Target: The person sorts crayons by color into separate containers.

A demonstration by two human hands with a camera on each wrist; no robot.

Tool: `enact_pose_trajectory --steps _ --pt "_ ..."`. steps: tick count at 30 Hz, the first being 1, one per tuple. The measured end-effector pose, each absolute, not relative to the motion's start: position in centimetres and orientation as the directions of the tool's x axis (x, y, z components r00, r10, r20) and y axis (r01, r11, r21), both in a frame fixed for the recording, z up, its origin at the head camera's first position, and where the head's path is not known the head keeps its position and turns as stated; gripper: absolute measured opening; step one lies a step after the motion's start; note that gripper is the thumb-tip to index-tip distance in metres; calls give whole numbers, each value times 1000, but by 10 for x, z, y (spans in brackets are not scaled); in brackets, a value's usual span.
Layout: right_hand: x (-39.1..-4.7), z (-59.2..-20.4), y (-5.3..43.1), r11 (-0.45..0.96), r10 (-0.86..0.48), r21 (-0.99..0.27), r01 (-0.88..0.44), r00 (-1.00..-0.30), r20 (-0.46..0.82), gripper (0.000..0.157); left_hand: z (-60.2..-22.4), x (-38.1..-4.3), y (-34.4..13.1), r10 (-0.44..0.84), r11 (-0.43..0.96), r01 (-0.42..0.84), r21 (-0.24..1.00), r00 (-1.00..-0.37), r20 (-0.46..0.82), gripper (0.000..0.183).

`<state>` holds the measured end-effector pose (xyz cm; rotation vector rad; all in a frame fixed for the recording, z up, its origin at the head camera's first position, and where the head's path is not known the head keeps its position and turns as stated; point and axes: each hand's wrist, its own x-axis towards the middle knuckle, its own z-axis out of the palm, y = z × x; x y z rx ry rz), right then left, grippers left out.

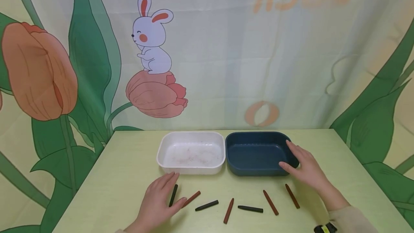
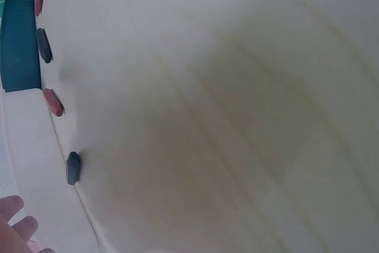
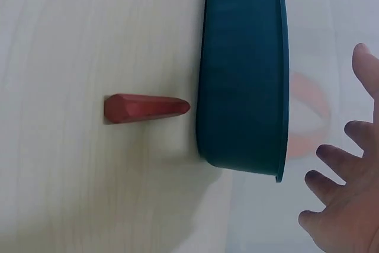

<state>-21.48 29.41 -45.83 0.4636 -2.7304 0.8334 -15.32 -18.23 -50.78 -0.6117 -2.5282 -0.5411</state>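
My left hand (image 1: 157,201) hovers with spread fingers at the left end of a row of crayons, in front of the white tray. Close by its thumb lie a black crayon (image 1: 173,195) and a reddish-brown crayon (image 1: 191,199), the latter partly covered by the thumb. My right hand (image 1: 306,170) is held at the right end of the dark blue tray (image 1: 258,172), its fingers and thumb stretched apart and overlapping the rim. In the right wrist view, a reddish-brown crayon (image 3: 145,108) points at the blue tray's side. Neither hand holds anything.
A white tray (image 1: 194,171), smudged inside, stands left of the blue one at the table's back edge. Further black crayons (image 1: 207,205) and reddish-brown crayons (image 1: 228,210) lie spread on the pale table (image 1: 106,190). A printed curtain (image 1: 210,64) hangs behind.
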Motion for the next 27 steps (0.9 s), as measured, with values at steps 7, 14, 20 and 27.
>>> enact_pose_trajectory --steps 7,14,20,27 --pt "-220 -459 299 761 -153 -566 -316 -936 317 81 -508 -153 -180 256 811 472 345 -817 516 70" --pt "-225 -462 307 733 -79 -637 -240 -959 271 79 -508 -152 -180 192 777 460 429 -823 534 67" --pt "-227 -463 313 700 -51 -689 -190 -975 217 79 -509 -151 -178 119 731 417 540 -857 501 62" --pt "-234 -466 319 652 -45 -739 -167 -982 183 76 -511 -149 -180 39 671 318 670 -917 397 63"
